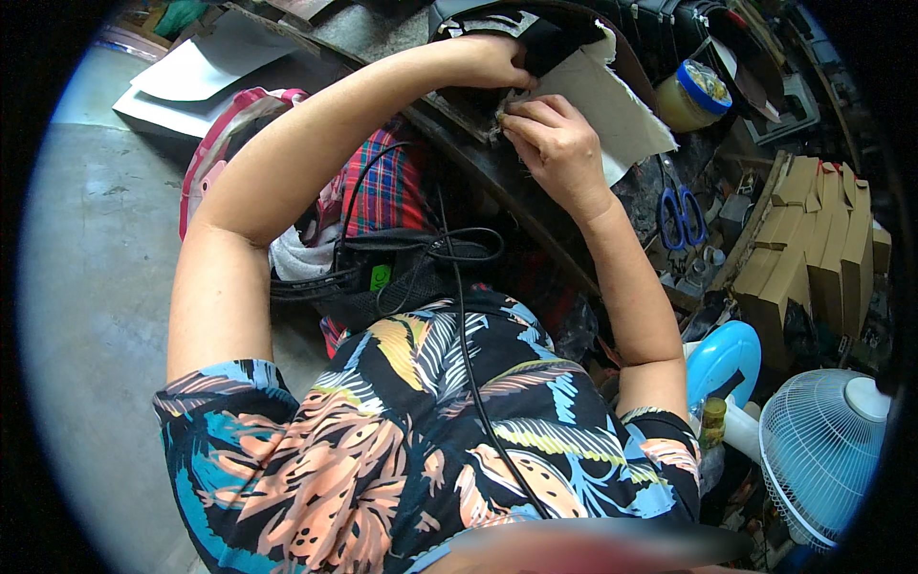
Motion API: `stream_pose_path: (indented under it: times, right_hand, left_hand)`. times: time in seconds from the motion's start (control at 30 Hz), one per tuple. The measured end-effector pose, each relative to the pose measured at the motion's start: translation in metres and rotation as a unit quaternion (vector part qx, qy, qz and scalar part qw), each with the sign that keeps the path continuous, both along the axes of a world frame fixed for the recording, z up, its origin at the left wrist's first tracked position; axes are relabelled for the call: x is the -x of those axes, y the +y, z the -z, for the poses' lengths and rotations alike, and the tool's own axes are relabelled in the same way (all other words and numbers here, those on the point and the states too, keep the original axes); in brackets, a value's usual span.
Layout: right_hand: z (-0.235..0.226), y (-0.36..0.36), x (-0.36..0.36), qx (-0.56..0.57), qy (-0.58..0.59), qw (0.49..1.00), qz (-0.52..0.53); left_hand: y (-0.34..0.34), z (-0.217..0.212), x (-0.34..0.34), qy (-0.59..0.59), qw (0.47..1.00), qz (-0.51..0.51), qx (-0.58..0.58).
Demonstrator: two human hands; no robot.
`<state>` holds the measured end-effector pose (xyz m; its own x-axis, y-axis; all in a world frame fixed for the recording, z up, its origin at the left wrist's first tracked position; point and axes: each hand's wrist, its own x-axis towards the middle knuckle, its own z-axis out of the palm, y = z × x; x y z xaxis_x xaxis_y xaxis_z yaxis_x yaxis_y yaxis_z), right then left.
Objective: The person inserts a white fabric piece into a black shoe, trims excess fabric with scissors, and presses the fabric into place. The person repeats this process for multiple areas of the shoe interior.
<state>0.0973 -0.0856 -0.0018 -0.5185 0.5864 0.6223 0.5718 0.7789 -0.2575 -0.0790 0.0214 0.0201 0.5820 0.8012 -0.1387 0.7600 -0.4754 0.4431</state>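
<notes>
At the top centre a dark, curved piece point(535, 29) with a torn-edged off-white lining point(607, 100) lies on the workbench. My left hand point(488, 63) reaches across it from the left, fingers curled down and partly hidden against the dark material, thumb toward the lining. Just to the right and nearer, my right hand point(557, 143) is closed in a pinch at the frayed near edge of the same piece. The two hands are close together but apart. What exactly lies between the right fingertips is too small to make out.
A jar with a blue lid point(703, 86) and blue-handled scissors point(681, 215) are right of my hands. Folded cardboard boxes point(808, 244) and a fan point(827, 450) stand farther right. A black cable point(461, 325) hangs down my front. White sheets point(206, 72) are at the upper left.
</notes>
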Motion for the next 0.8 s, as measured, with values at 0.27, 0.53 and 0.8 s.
stream_pose_path:
  times: [0.27,0.53,0.8]
  right_hand:
    - [0.001,0.002,-0.023,0.293,0.213,0.932,-0.036]
    - [-0.004,-0.027,-0.036,0.145,0.037,0.988,0.038]
    - [0.001,-0.038,-0.048,0.075,0.005,0.997,0.032]
  left_hand:
    - [-0.003,-0.003,0.016,-0.004,0.996,0.093,0.017]
    - [-0.010,-0.002,0.015,0.045,0.995,0.073,0.044]
    - [-0.018,0.005,0.021,-0.053,0.995,0.081,-0.015]
